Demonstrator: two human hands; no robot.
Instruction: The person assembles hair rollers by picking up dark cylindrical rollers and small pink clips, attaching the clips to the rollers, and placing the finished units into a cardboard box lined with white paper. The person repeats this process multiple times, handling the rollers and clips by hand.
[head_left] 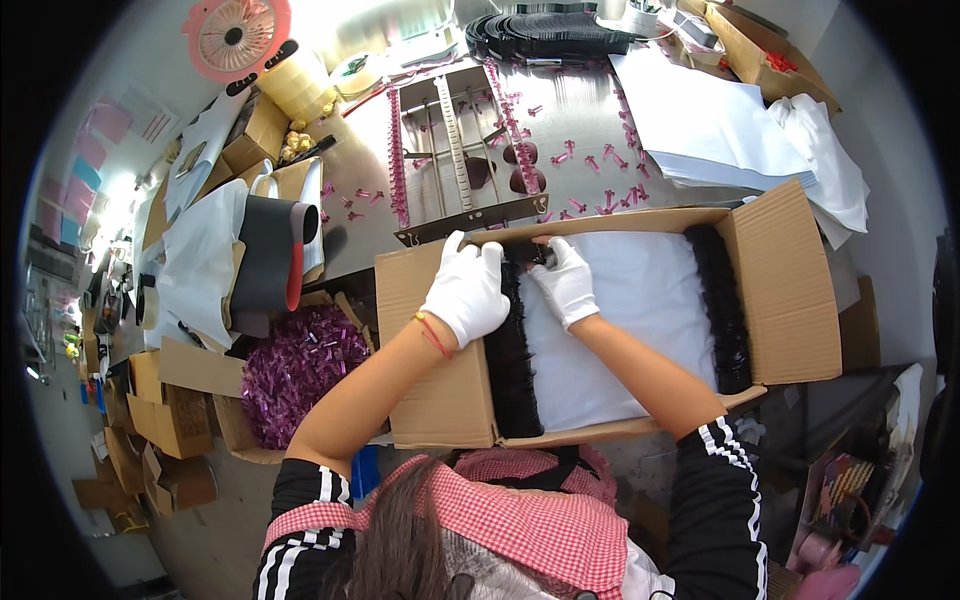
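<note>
Dark hair [388, 530], cut off below. Right hand [564, 283] pinching black piece [530, 254], half hidden; left hand [467, 292] at carton [440, 400], grip unclear.

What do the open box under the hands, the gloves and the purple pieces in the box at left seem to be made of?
Open box: matte brown cardboard, judging by its stiff, creased flaps.
White gloves: probably thin knit fabric, matte and hugging the fingers; the weave is too small to confirm.
Purple pieces: likely glossy plastic, given their bright highlights.
</note>
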